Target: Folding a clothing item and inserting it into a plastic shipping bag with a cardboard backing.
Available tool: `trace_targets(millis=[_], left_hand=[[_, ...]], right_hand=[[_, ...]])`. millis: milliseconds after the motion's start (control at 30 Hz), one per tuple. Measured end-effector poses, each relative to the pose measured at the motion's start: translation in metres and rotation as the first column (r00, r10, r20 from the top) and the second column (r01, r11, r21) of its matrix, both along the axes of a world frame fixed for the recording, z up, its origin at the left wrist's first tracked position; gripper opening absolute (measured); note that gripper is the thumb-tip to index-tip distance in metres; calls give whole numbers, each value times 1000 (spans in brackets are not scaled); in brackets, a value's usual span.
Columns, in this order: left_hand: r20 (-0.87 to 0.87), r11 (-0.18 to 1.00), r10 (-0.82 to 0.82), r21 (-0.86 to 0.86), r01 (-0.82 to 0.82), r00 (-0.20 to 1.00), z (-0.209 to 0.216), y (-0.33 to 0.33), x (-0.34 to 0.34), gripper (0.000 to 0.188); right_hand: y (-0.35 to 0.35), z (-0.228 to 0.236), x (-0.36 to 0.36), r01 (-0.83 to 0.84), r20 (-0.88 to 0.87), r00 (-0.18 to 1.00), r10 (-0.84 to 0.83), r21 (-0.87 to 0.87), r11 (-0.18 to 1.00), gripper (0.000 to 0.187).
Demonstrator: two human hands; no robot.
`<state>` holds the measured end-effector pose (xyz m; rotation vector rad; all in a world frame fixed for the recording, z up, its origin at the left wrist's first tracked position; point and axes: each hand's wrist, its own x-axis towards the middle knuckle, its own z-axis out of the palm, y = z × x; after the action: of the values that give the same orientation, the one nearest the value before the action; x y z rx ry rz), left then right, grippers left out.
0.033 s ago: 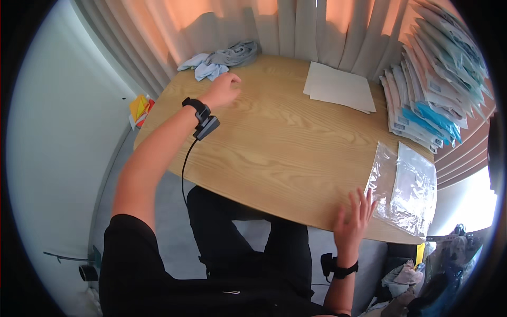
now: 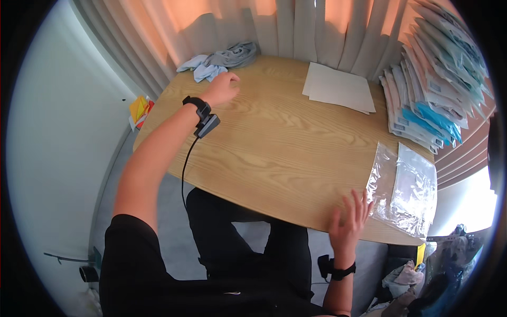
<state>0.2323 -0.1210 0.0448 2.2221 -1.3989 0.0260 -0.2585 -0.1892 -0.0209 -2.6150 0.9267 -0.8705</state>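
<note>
Front cloth (image 2: pixel 210 72): we log pale blue
Rear cloth (image 2: pixel 236 54): plain grey
Tabletop (image 2: pixel 259 137): light tan, wavy wood grain
Sheets (image 2: pixel 340 90): we note plain off-white
Clear bags (image 2: pixel 412 185): colourless, white glints across
Bag stack (image 2: pixel 422 95): we count whites, pale pinks, bright blue among them
Curtain (image 2: pixel 298 31): grey-beige, orange glow above
</note>
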Motion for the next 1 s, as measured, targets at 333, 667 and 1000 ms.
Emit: trace_targets(millis=[333,667,1000], left_hand=[[196,919,99,359,-165,976,-17,-80,89,42],[429,714,183,560,-420,884,-7,-108,83,41],[30,931,-110,-348,113,994,42,-61,-1,36]], right_hand=[[4,1,23,44,-85,996,-40,46,998,33],[6,1,20,67,-83,995,-62,60,996,31],[7,1,20,59,-41,997,-59,8,998,27]])
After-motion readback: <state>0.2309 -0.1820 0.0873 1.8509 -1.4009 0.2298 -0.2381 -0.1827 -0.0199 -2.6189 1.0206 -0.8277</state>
